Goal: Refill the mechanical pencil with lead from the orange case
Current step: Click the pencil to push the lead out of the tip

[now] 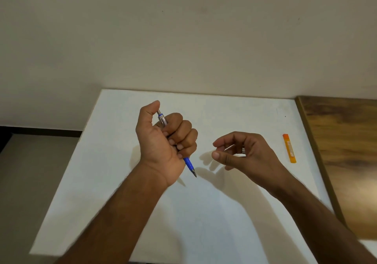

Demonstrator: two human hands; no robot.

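My left hand (165,141) is closed in a fist around the mechanical pencil (190,166), held above the white table. The pencil's blue grip and dark tip stick out below the fist, and its silver top end (161,116) sits beside my thumb. To the right, my right hand (246,153) hovers with its fingers curled, thumb and forefinger pinched on what looks like a thin lead (229,147). A small silver piece (243,150) shows among its fingers. The orange case (289,148) lies flat on the table, right of my right hand and apart from it.
The white table (204,212) runs back to a plain wall. A brown wooden surface (346,151) adjoins its right edge, just past the orange case. Left of the table the floor drops away.
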